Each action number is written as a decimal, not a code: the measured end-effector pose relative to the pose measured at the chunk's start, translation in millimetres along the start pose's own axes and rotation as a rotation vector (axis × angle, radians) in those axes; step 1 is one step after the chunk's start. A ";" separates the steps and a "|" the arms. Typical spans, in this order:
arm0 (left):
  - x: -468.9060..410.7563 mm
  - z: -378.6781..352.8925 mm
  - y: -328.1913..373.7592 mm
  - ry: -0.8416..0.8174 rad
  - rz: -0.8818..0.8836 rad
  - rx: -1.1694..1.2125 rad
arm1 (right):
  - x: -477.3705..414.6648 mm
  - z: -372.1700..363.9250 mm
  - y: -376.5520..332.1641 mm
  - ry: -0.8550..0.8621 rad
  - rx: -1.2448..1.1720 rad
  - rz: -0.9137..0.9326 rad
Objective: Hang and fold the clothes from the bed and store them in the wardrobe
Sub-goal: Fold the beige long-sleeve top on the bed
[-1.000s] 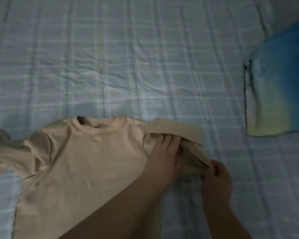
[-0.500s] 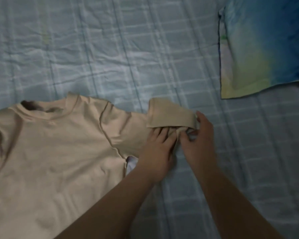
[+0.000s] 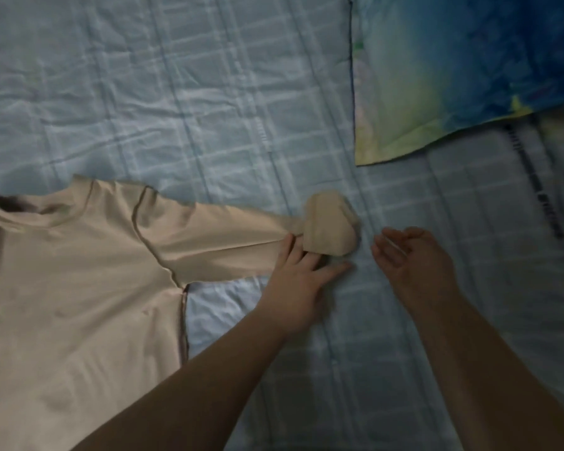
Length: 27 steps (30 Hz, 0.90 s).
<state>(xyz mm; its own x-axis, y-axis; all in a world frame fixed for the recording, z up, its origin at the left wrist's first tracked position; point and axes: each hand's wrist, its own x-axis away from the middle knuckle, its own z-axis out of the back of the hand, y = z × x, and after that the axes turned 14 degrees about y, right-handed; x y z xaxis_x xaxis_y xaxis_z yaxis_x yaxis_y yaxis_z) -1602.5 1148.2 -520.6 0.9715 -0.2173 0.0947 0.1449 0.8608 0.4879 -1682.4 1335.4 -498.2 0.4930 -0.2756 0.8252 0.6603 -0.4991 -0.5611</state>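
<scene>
Sleeve [image 3: 225, 236] of beige shirt [image 3: 79, 288] lies under flat left hand [image 3: 302, 281]; right hand [image 3: 411, 258] hovers open nearby.

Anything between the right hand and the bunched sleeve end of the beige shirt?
Nothing visible. Only bare bedsheet separates the right hand from the sleeve end; the left hand lies beside it, off that path.

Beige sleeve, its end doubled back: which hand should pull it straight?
Right, probably. The right hand hangs open and empty just beyond the doubled end of the beige sleeve, while the left hand rests its fingers on that sleeve, pinning it.
</scene>
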 end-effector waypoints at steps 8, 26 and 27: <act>-3.1 -12.6 31.5 -0.044 -0.082 -0.014 | 6.7 -9.0 -2.7 -0.023 0.752 -0.165; -11.1 -5.5 33.2 0.001 0.115 0.336 | -6.6 56.6 -20.6 -0.163 1.042 1.006; -12.8 -4.4 34.2 0.004 0.162 0.353 | -10.9 59.5 -13.0 -0.041 1.044 0.933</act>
<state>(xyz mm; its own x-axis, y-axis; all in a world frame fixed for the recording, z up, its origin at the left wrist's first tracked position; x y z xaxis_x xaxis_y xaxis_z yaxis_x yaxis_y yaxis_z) -1609.1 1182.5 -508.9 0.9774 -0.0885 0.1919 -0.0835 0.6725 0.7354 -1662.6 1393.7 -503.7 0.9824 -0.1297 0.1342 0.1866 0.6913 -0.6981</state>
